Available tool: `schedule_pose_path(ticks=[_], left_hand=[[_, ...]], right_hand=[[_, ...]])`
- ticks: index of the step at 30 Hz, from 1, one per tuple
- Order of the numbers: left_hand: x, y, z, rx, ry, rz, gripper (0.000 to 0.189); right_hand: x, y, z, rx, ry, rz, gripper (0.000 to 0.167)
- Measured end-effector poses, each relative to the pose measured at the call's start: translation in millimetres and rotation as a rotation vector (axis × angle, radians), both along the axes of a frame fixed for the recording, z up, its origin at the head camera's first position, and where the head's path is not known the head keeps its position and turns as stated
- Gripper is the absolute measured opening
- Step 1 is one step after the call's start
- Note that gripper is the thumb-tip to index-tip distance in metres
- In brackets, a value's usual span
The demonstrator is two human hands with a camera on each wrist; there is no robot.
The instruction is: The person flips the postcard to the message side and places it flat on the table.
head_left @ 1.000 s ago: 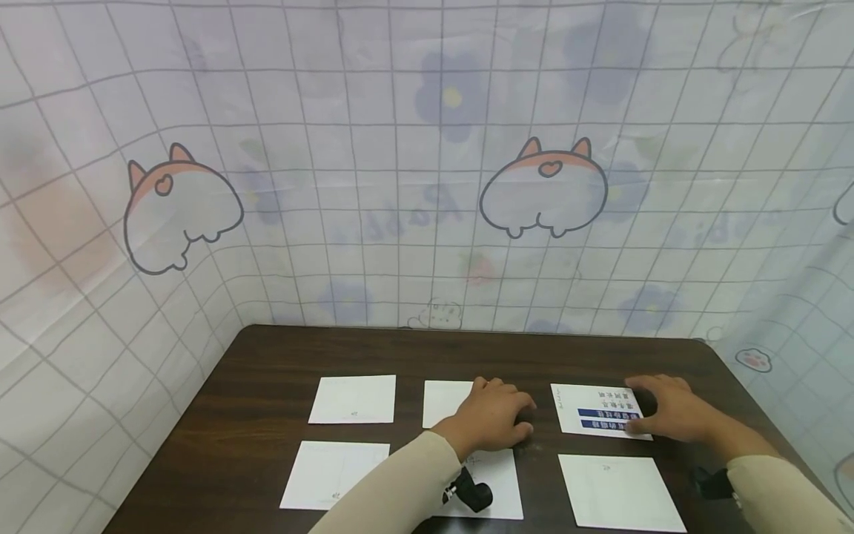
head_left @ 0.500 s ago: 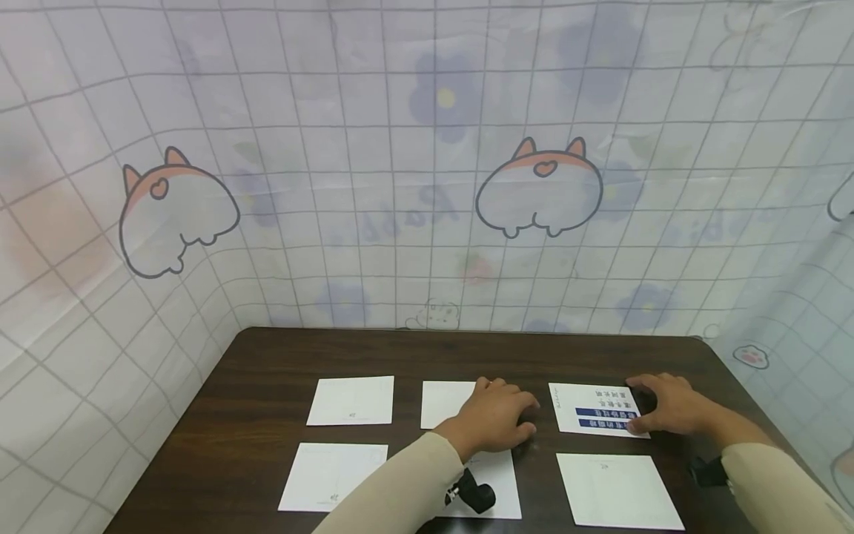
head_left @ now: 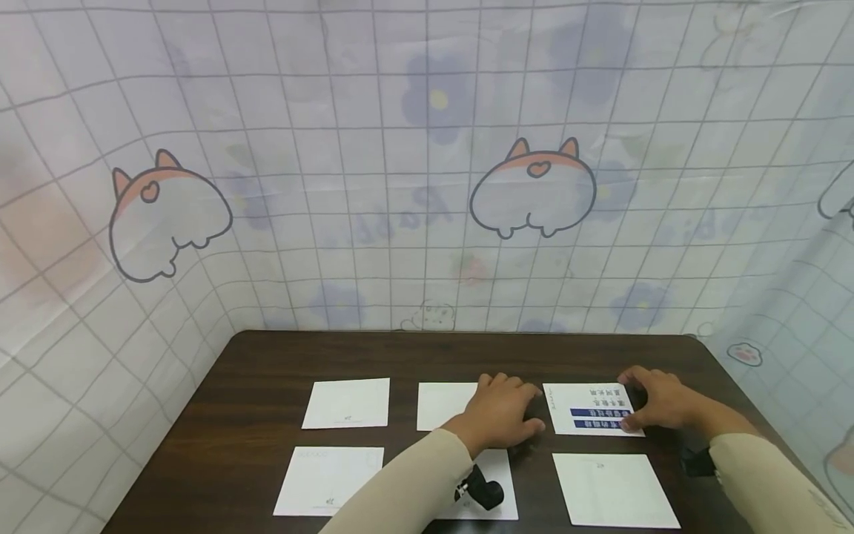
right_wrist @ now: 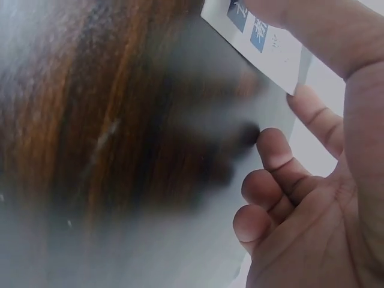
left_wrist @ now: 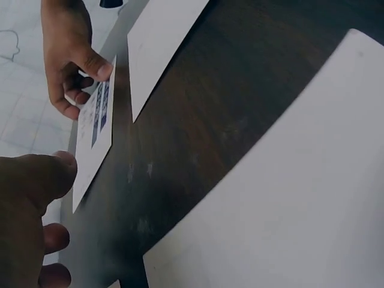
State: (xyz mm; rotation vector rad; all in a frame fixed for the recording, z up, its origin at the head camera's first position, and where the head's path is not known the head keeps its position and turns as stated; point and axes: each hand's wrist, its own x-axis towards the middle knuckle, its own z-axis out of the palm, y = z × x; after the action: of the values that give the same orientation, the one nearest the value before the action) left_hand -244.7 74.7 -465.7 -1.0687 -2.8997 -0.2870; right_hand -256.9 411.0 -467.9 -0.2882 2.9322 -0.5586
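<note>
A white printed card [head_left: 559, 415] with upside-down text and two dark blue bars lies at the table's back right. My right hand [head_left: 670, 404] holds its right end, thumb on the near corner and index finger at the far one. In the right wrist view the index fingertip meets the corner of the card [right_wrist: 285, 60], while the other fingers bend loosely off it. My left hand [head_left: 499, 411] hovers with spread, relaxed fingers just left of that card, between it and a blank-looking white card [head_left: 437, 404]. Whether the left fingertips touch the printed card cannot be told.
More white cards lie about: one at back left [head_left: 347, 404], one at front left [head_left: 327, 478], one at front right [head_left: 614, 489]. Under my left forearm is a partly hidden front middle card [head_left: 507, 475]. A patterned curtain [head_left: 427, 259] stands behind the dark table [head_left: 333, 356].
My left hand has shifted slightly right, closer to the printed card. The right hand keeps its place on the card. The whole head view has drifted a little.
</note>
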Motion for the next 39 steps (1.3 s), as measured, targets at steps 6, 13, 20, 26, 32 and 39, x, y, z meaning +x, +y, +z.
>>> schedule_pose_path(ticks=[6, 13, 20, 26, 32, 39], left_hand=[[-7.9, 9.6, -4.8, -0.019, -0.006, 0.093, 0.063], [-8.8, 15.7, -8.8, -0.028, -0.025, 0.128, 0.072], [-13.2, 22.8, -17.1, -0.004, -0.053, 0.158, 0.069], [-15.0, 24.8, -19.4, 0.002, -0.048, 0.162, 0.064], [-13.8, 23.6, -19.5, 0.050, -0.067, 0.167, 0.066], [-9.9, 24.6, -19.7, 0.142, -0.048, 0.155, 0.070]], right_hand=[[0.9, -3, -2.1, -0.035, 0.008, 0.017, 0.083], [3.0, -6, -3.8, -0.050, 0.013, 0.021, 0.084], [5.2, -9, -5.3, -0.078, 0.031, 0.030, 0.085], [2.9, -8, -8.2, -0.089, 0.043, 0.033, 0.086], [4.2, -10, -6.7, -0.128, 0.032, 0.034, 0.084], [7.8, -11, -3.3, -0.232, 0.025, 0.037, 0.067]])
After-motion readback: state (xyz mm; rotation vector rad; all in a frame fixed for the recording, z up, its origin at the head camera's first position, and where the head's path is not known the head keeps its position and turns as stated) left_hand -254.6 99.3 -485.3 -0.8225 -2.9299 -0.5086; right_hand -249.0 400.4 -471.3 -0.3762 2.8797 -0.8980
